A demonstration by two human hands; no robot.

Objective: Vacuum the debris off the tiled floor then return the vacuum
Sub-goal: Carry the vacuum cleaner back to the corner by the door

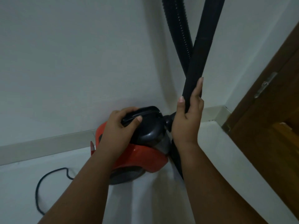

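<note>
1. While the vacuum (142,147) sits at the foot of the wall, its top handle (142,113) is gripped by the left hand (119,125), probably for steadying or lifting.
2. Tube (200,50) is clasped in the right hand (186,120), fingers curled round it, upright to clear the body.
3. Cord (48,178) lies loose on the floor (145,199); storage judged unfinished.

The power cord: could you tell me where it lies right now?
In the head view the power cord lies looped on the floor at lower left, left of the red vacuum body, below the skirting board.
</note>
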